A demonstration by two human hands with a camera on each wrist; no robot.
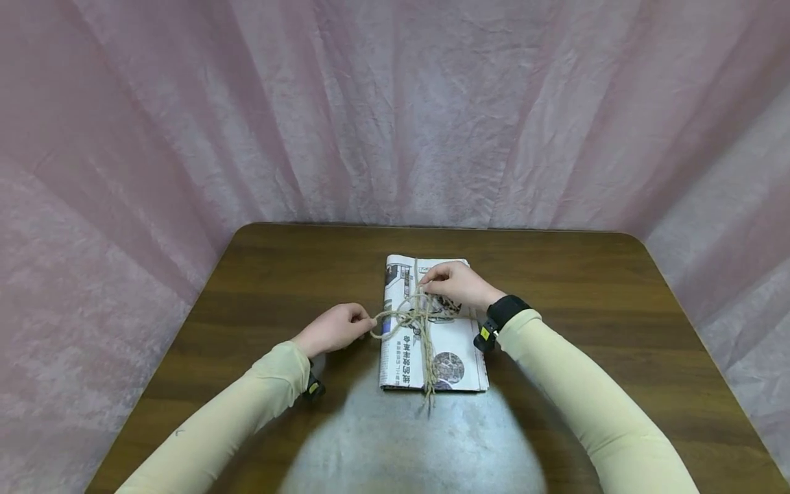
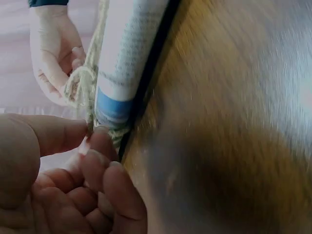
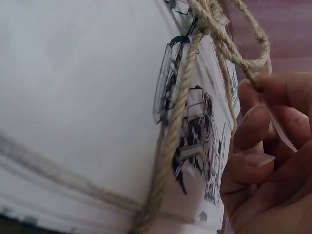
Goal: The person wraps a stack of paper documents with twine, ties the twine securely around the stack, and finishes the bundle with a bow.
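Observation:
A folded stack of newspapers (image 1: 453, 343) lies in the middle of the brown table (image 1: 555, 274), tied crosswise with tan jute twine (image 1: 415, 319). My left hand (image 1: 336, 329) sits at the stack's left edge and pinches a loop of the twine (image 2: 90, 105) between thumb and forefinger. My right hand (image 1: 457, 283) rests on the far part of the stack and pinches another strand of twine (image 3: 243, 61) at its fingertips. The knot lies between the two hands. A loose twine end hangs over the stack's near edge.
Pink cloth (image 1: 395, 110) drapes behind and on both sides of the table. A pale glare patch (image 1: 413, 439) covers the table's near middle. Both arms wear cream sleeves, and a black watch (image 1: 503, 312) is on the right wrist.

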